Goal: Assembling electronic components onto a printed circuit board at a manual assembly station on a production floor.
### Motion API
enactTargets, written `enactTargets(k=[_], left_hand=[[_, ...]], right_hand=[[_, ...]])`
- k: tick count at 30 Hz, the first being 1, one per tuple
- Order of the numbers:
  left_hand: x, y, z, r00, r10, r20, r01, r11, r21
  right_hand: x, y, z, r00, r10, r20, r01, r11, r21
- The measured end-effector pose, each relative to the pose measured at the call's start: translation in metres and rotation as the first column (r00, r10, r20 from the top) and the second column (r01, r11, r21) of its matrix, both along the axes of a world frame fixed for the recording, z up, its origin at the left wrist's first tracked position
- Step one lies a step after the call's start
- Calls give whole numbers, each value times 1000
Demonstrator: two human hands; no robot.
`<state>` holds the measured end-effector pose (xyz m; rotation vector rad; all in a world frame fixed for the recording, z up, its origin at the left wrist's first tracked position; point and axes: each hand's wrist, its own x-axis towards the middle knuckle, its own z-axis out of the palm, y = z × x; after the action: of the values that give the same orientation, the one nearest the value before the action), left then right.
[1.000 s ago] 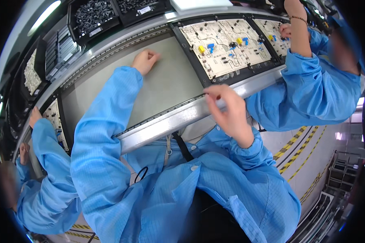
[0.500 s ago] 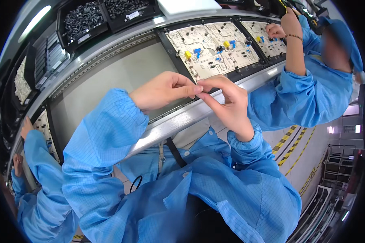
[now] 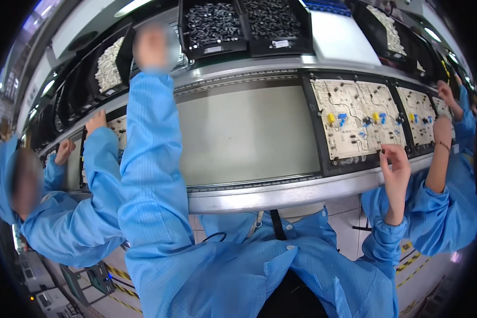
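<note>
My left hand (image 3: 152,49) is stretched far forward to the parts containers behind the line, over a grey metallic tray (image 3: 179,45). Its fingers are smeared, so what they hold cannot be made out. Low at the right, the fingers of my right hand (image 3: 396,165) are pinched together around a small dark component (image 3: 381,151). That hand hovers by the near right corner of a cream circuit board (image 3: 350,135) set in a black carrier frame (image 3: 323,153). Yellow, blue and black components stand on the board.
A grey conveyor bed (image 3: 244,138) with a metal front rail (image 3: 259,199) runs before me. Behind it stand black bins (image 3: 214,50) of dark parts, a white panel (image 3: 342,40) and a bin of whitish parts (image 3: 110,66). Co-workers in blue (image 3: 71,225) work on both sides.
My hands were together over the conveyor's front edge, fingertips touching. Now the left has reached forward to the containers and the right has moved right beside the board. The view has turned left.
</note>
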<state>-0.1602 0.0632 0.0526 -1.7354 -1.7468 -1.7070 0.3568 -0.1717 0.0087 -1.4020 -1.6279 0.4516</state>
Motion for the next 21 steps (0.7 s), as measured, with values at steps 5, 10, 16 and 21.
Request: enactTargets(k=[5, 10, 16, 21], left_hand=[[-26, 41, -25, 863, 67, -501, -245, 923, -298], [-31, 66, -34, 671, 216, -709, -589, 737, -333], [-19, 103, -44, 778, 205, -593, -558, 659, -504], [-68, 127, -59, 876, 183, -447, -396, 801, -448]], right_hand=[[3, 2, 7, 996, -48, 70, 53, 997, -62], [-2, 47, 0, 885, 120, 449, -126, 992, -17], [17, 61, -20, 827, 194, 528, -214, 977, -24], [21, 67, -28, 832, 224, 507, -231, 972, -50]])
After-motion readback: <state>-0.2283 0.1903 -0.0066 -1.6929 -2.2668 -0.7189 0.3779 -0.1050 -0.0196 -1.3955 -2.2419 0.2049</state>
